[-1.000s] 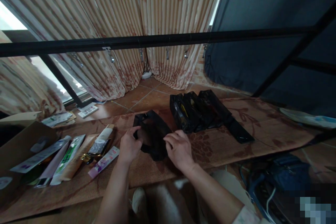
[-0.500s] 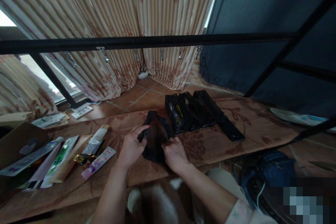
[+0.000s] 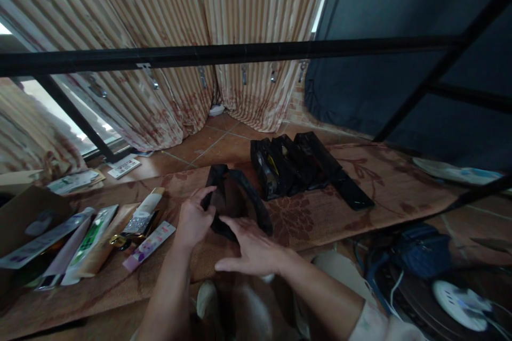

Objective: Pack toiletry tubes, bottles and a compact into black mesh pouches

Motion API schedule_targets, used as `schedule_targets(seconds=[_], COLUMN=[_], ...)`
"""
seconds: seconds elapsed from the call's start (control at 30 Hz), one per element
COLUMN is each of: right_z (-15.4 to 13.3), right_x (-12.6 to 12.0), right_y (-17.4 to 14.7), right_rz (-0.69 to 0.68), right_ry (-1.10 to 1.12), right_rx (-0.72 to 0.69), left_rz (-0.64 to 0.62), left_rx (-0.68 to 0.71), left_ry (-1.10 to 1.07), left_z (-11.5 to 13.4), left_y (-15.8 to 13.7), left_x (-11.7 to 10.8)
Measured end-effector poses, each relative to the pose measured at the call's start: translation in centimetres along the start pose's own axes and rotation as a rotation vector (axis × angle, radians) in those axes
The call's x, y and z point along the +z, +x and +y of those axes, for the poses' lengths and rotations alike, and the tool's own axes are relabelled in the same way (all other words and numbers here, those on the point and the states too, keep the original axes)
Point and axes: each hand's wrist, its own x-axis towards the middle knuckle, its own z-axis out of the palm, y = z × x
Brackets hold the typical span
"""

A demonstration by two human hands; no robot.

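Black pouch sitting open between two hands

The black pouch (image 3: 259,209) is standing open on the tabletop (image 3: 316,229), its soft walls bowing. The left hand (image 3: 195,219) is resting with finger and thumb around its left end; I cannot tell whether that grip is pinching. The right hand (image 3: 254,248) is lying wide open at the near side. I'm thinking a slack hold could be letting the limp wall fold, or a sideways nudge could be bumping the row of black pouches (image 3: 290,170) just beside it.

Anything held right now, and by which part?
The left hand holds the black pouch by its left rim, between thumb and fingers. The right hand, open at the near edge, grips nothing.
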Motion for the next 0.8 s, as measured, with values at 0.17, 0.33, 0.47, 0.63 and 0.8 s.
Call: schedule_targets(seconds=[0.17, 0.33, 0.47, 0.63, 0.8], right_z=[1.0, 1.1, 1.0, 0.9, 0.9], right_x=[0.7, 0.6, 0.5, 0.3, 0.4], right_y=[0.8, 1.2, 1.1, 1.1, 1.0], right_rz=[-0.048, -0.041, 0.003, -0.017, -0.017], right_ry=[-0.231, -0.353, -0.364, -0.361, -0.336], right_rx=[0.036, 0.023, 0.028, 0.043, 0.024], left_rz=[0.001, 0.021, 0.073, 0.143, 0.263], left_rx=[-0.004, -0.067, -0.034, -0.032, -0.151], left_ry=[-0.004, 0.001, 0.009, -0.053, -0.111], left_z=[-0.2, -0.3, -0.7, -1.0, -1.3], left_y=[0.0, 0.0, -0.1, -0.1, -0.1], left_x=[-0.3, -0.3, -0.1, -0.2, -0.7])
